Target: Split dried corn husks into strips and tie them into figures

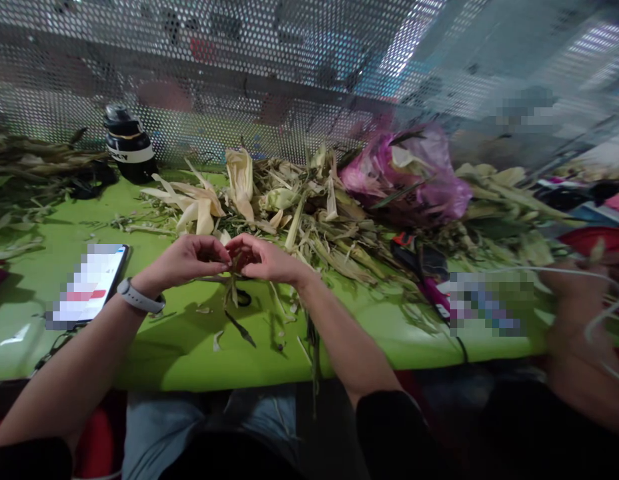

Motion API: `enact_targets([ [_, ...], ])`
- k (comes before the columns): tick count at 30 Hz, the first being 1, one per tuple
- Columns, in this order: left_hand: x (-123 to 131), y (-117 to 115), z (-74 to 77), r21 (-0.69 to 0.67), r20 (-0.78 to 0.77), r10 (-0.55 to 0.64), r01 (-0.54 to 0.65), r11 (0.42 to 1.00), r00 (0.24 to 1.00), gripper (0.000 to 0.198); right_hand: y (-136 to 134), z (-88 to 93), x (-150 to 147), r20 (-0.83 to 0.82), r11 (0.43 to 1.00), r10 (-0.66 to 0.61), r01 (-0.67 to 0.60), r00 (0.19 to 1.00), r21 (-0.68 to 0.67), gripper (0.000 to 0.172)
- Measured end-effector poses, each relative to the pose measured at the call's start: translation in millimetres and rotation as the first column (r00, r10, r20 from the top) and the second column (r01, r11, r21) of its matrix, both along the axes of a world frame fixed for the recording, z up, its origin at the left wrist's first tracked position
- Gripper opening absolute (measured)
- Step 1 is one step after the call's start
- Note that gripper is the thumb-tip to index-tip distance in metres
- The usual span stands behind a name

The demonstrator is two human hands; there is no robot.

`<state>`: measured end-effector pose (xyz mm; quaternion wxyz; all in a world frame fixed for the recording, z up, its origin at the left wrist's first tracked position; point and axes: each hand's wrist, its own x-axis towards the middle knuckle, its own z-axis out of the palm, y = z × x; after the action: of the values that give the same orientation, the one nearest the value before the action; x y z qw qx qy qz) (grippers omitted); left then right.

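My left hand and my right hand meet above the green table, fingertips pinched together. Between them is a small strip of corn husk, its end hanging below the fingers; the fingers hide most of it. Just beyond my hands lie pale peeled husks and an upright husk. A dark ring-shaped thing rests under my fingertips, perhaps scissor handles. Near it are a dark withered scrap and small husk bits.
A phone lies left of my left wrist. Behind stand a black bottle and a perforated metal screen. A heap of husks and stalks and a pink plastic bag fill the back. Another person's arm is at right.
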<state>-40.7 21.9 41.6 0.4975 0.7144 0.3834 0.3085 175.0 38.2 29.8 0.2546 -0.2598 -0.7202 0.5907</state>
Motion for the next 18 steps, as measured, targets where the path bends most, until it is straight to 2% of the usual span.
enact_targets([
  [2, 2, -5, 3.6, 0.188, -0.114, 0.081, -0.058, 0.980, 0.990, 0.014, 1, -0.6, -1, -0.012, 0.999, -0.040, 0.040, 0.999, -0.032, 0.038],
  [4, 6, -11, 4.4, 0.339, -0.200, 0.180, -0.104, 0.935, 0.963, 0.014, 1, -0.6, -2, 0.000, 0.993, -0.104, 0.104, 0.995, -0.053, 0.030],
  [8, 12, -18, -2.4, 0.548, -0.307, 0.347, -0.134, 0.826, 0.886, 0.020, 4, -1.6, -3, 0.050, 0.974, -0.208, 0.212, 0.977, -0.080, 0.021],
  [13, 13, -17, -10.1, 0.643, -0.252, 0.378, -0.137, 0.753, 0.891, 0.024, 6, -2.7, -3, 0.069, 0.977, -0.163, 0.171, 0.984, -0.127, 0.019],
  [18, 12, -14, -10.9, 0.628, -0.199, 0.357, -0.161, 0.761, 0.913, 0.022, 5, -4.5, -5, 0.013, 0.960, -0.154, 0.153, 0.988, -0.234, 0.014],
])
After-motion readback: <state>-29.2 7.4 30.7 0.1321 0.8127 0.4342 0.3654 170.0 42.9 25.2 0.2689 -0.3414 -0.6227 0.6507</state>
